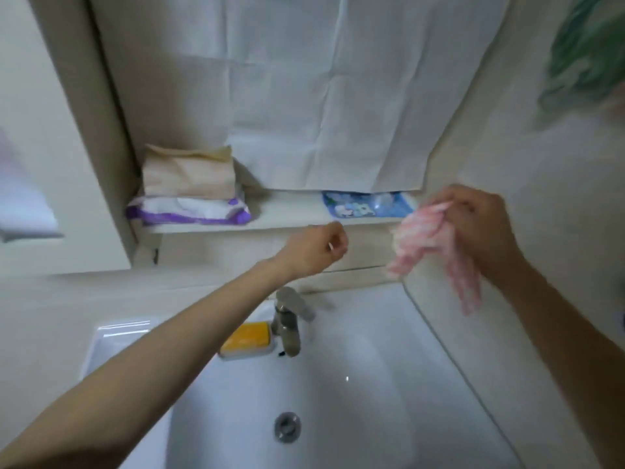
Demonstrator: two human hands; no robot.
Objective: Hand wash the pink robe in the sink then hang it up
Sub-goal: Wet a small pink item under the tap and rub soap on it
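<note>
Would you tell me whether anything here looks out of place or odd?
Only the creased white sheet covering the wall above the shelf; its lower edge hangs over the blue packet. Nothing looks spilled or damaged.

The pink robe is smeared by motion, so its pattern does not read clearly, and its upper end is hidden inside the curled fingers of the right hand. At the curled fingers of the left hand sits a pale speck, too small to name. A green thing at the upper right is very blurred and cut by the edge. A pale cloth at the left edge is cut off too. The blue packet is partly behind the white sheet, its print unreadable. The left forearm covers part of the white tray. The sink runs out at the bottom edge.
</note>
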